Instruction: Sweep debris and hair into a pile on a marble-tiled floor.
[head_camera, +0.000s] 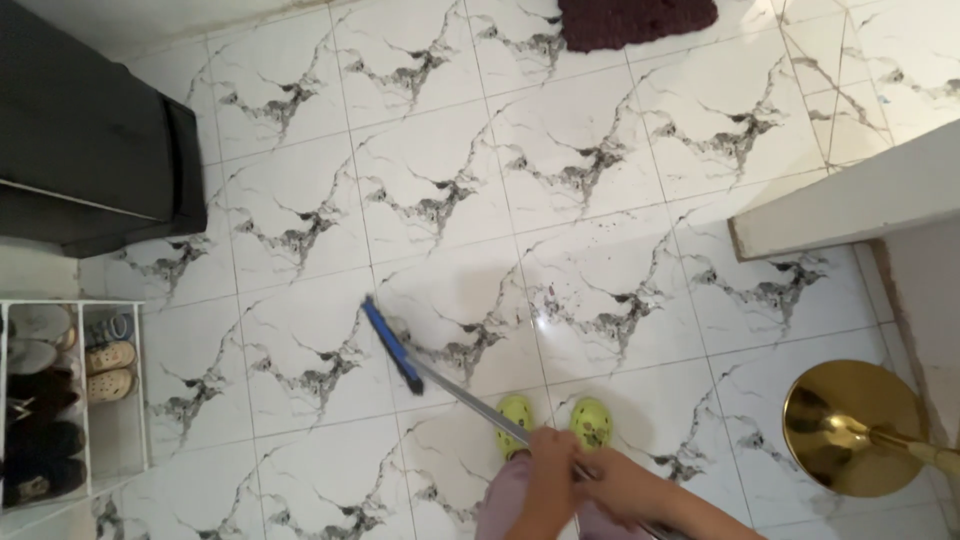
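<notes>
Broom (400, 355): long metal handle with a blue head, slanting from the bottom middle of the view up and left, head down on the tiled floor (600, 180). Both hands on the upper handle, close together. Left hand (552, 462) has its grip wrapped fully round the handle, fingers closed. Right hand (618, 482) sits just beside it, a little further up the handle, grip also closed round it. Below the hands, two feet in yellow-green clogs (592, 420) stand on the tile, the handle passing over the left one. Pale purple trouser legs at the bottom edge.

Bottom right: round gold stand base (845, 420) on the floor, its pole running off the right edge. Near the right clog but apart from it.

Left edge: white open shoe rack (140, 380), split into compartments. Left compartment holds stacked pairs, grey on top, dark ones lower. Right compartment holds beige sandals. Other details too small to tell.

Right side: white ledge (850, 200) juts in with a chipped corner, above a wall running down toward the gold base.

Upper left: dark grey cabinet (90, 140) standing on the floor, above the rack.

Top middle: dark red mat (635, 20), partly cut by the frame, well apart from the broom.

Open tile between cabinet, ledge and mat; small specks of dirt lie right of the broom head, mid-floor.
</notes>
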